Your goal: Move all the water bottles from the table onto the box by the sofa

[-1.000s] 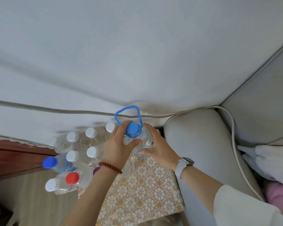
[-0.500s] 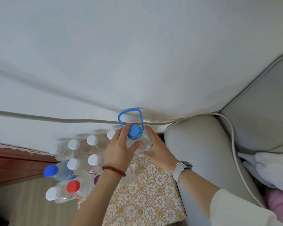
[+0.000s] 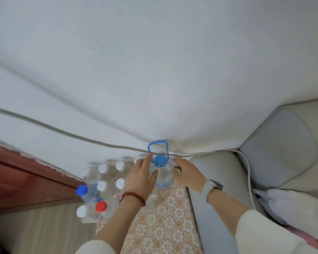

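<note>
Two hands framed the large bottle (image 3: 162, 176) as we set it at the far end of the box (image 3: 165, 226), whose top wore a gold flower-patterned cover, tight against the sofa arm (image 3: 209, 180) on its right. Our left hand (image 3: 140, 180) lay against the bottle's left side with its fingers (image 3: 147, 160) spread and nearly straight, one reaching up beside the blue cap (image 3: 159, 160) under the upright blue carry handle (image 3: 157, 147); our right hand (image 3: 186, 173) touched the bottle's right side, and whether those fingers curled behind it we could not tell. Left of the big bottle stood a crowded cluster of small bottles: white caps (image 3: 120, 183), one blue-capped bottle (image 3: 84, 192), one red-capped bottle (image 3: 102, 208). We judged the danger to lie there: our left wrist, with its bead bracelet (image 3: 134, 197), hung right over the nearest small ones, so a careless withdrawal could knock one down and set its neighbours toppling off the box's left edge onto the floor. The soft cover might also let the heavy bottle lean once released, toward the wall cable (image 3: 62, 133) behind it.
</note>
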`<state>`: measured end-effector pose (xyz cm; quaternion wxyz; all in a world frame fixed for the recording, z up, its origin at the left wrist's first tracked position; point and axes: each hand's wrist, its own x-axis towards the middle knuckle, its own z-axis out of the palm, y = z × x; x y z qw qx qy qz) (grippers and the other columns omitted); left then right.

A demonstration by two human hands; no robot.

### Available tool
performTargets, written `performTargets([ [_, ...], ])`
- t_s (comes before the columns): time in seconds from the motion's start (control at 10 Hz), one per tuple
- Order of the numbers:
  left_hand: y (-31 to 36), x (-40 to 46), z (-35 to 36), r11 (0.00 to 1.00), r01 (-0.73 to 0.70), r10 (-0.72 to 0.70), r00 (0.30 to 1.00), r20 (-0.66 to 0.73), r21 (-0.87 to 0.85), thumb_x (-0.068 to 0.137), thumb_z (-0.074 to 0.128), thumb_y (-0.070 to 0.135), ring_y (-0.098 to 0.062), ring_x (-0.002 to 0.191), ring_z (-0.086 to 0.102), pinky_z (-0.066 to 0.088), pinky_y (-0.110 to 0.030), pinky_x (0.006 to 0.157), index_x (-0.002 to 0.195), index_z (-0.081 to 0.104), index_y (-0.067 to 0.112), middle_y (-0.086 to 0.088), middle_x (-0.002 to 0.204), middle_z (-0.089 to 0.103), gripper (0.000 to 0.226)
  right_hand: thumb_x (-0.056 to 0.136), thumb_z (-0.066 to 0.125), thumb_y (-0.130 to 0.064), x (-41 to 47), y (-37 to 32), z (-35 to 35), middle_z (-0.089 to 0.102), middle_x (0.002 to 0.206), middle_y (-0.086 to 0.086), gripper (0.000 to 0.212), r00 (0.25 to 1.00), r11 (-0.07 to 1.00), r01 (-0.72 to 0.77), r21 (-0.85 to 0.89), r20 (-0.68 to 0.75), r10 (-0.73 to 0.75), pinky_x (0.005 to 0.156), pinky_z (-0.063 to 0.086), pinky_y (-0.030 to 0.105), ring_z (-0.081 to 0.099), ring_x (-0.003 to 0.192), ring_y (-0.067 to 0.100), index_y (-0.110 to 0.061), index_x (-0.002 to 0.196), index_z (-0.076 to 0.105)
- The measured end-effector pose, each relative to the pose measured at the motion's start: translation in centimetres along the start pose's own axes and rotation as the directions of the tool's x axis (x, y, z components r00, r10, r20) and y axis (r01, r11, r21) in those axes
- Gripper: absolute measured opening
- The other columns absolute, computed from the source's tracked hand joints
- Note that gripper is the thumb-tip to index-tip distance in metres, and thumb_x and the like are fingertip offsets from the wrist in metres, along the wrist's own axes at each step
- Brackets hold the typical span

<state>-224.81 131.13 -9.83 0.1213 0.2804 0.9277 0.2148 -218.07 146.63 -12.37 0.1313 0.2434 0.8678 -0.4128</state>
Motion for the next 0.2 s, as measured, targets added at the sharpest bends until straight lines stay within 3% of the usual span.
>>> performTargets([
  [0.1,2.0,0.9,-4.8,0.996,-0.049,0.056,0.994,-0.096,0.074,0.091,0.045,0.033,-0.019,0.117,0.045,0.037,-0.030,0.092,0.134,0.037,0.023,0.000,0.128,0.049,0.045,0.092,0.048,-0.027,-0.9,-4.8,-5.4,0.052,0.133,0.009,0.042,0.997,0.985,0.044,-0.167,0.065,-0.033,0.099,0.037,0.030,0.048,0.122,0.024,-0.011,0.131,0.044],
  [0.2,3.8,1.7,-9.4,0.971,-0.151,0.175,0.978,-0.117,0.187,0.092,0.041,0.031,-0.020,0.117,0.046,0.034,-0.031,0.094,0.132,0.040,0.022,0.001,0.129,0.050,0.041,0.093,0.049,-0.028,-2.6,-9.5,-9.4,0.057,0.126,0.010,0.039,0.992,0.967,0.120,-0.224,0.058,-0.109,0.094,0.037,0.026,0.051,0.117,0.025,-0.009,0.127,0.048],
])
